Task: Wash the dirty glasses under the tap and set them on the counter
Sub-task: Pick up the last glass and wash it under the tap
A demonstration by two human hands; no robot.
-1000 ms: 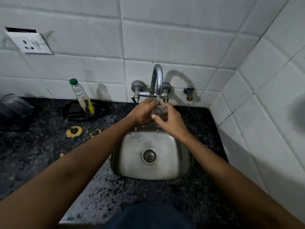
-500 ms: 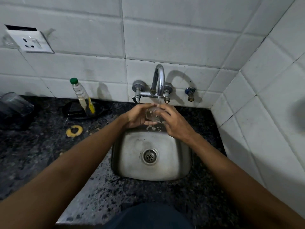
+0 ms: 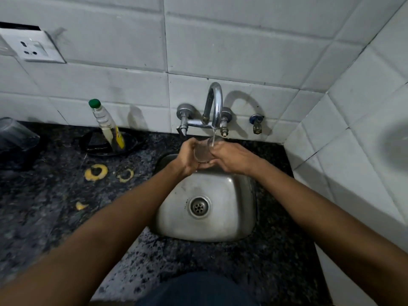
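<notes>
Clear drinking glass [image 3: 202, 151] upright, slightly tilted, mouth up toward tap [image 3: 213, 107], long axis near vertical. Transparent, wet, water stream falling into it. Held above back edge of steel sink [image 3: 220, 217]. Left hand [image 3: 187, 156] and right hand [image 3: 229, 159] both grip its sides.

Clear glass [image 3: 202, 151] under the stream, wet and see-through. Tap [image 3: 213, 102] is polished chrome, bright and glossy. Sink [image 3: 229, 208] is brushed steel, dull and smudged. Counter [image 3: 44, 206] is speckled dark stone, slightly shiny. Wall tiles [image 3: 242, 45] are smooth, pale, glazed.
</notes>
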